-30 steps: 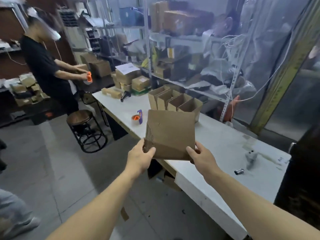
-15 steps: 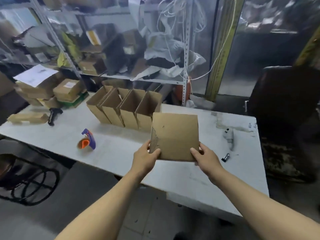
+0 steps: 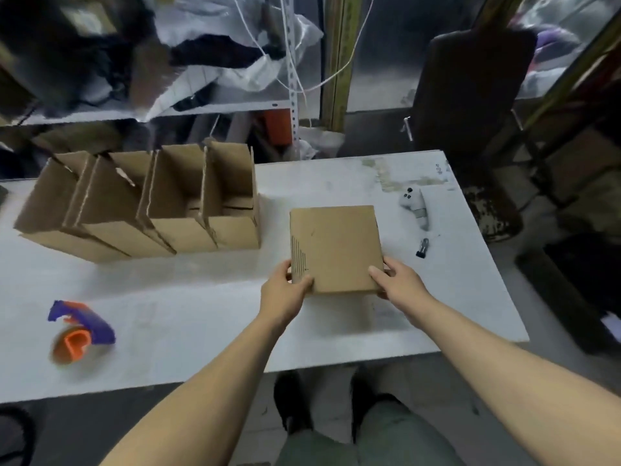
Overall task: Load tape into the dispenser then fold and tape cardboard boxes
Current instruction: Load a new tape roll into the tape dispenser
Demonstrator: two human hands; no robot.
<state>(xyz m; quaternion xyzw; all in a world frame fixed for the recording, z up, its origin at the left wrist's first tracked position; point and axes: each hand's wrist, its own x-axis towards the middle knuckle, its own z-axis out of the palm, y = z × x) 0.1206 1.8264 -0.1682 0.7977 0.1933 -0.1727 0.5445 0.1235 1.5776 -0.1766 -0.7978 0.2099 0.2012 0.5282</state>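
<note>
Table: flat cardboard sheet held above near-centre, left hand at its near-left corner, right hand at near-right corner. Row of four open boxes left of sheet, side by side, touching, toward table's far edge. Tape dispenser near front-left, well apart from boxes. Handheld controller right of sheet; small clip just in front of it. Chair behind table's far-right corner. Shelving behind boxes

Both arms reach forward, left hand and right hand level, thumbs up, fingers curled in a grip.
</note>
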